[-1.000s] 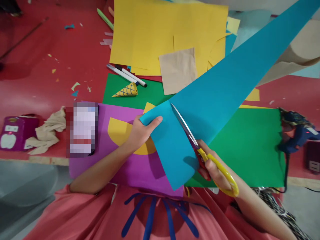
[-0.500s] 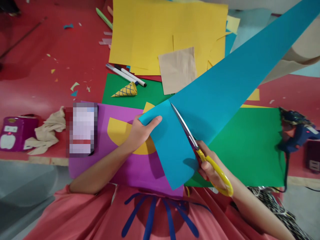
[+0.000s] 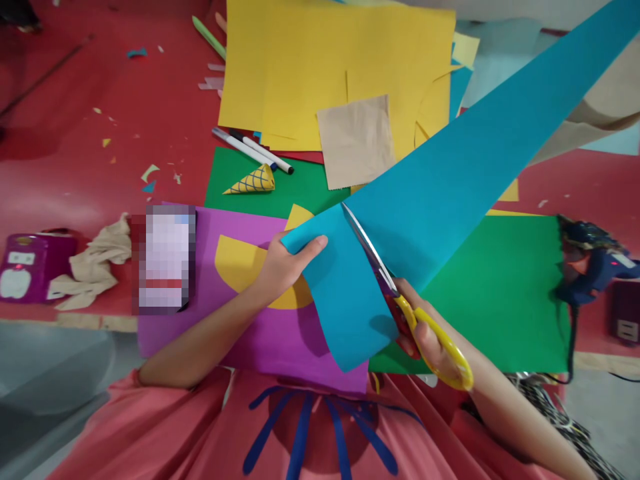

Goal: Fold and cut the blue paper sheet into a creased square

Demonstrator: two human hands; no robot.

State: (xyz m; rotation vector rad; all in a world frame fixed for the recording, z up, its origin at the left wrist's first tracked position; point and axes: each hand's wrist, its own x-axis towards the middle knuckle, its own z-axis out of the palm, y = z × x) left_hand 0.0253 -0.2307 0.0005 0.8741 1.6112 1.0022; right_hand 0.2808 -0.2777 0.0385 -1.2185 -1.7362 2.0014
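Observation:
My left hand (image 3: 293, 263) pinches the left end of a long blue paper (image 3: 430, 193), thumb on top and fingers underneath. My right hand (image 3: 423, 330) is closed round the yellow handles of a pair of scissors (image 3: 375, 257). The blades lie across the blue paper, their tip close to its far edge. To the left of the blades hangs a narrow flap of the paper, its lower corner pointing toward my body. Yellow paper pieces (image 3: 235, 267) lie beneath my left hand on a purple sheet (image 3: 280, 347), partly covered by the blue paper.
Left lies a phone (image 3: 167, 260) with its screen blurred, beside a crumpled cloth (image 3: 97, 263). A patterned yellow paper cone (image 3: 253, 180) and marker pens (image 3: 257, 150) rest on green paper (image 3: 510, 293). Farther back are yellow sheets (image 3: 290, 60) and brown paper (image 3: 355, 140). A glue gun (image 3: 595, 267) sits right.
The blue paper has shifted slightly rightward, and its lower corner has lifted a little. The scissor handles have moved slightly right while the blades look more closed along the paper.

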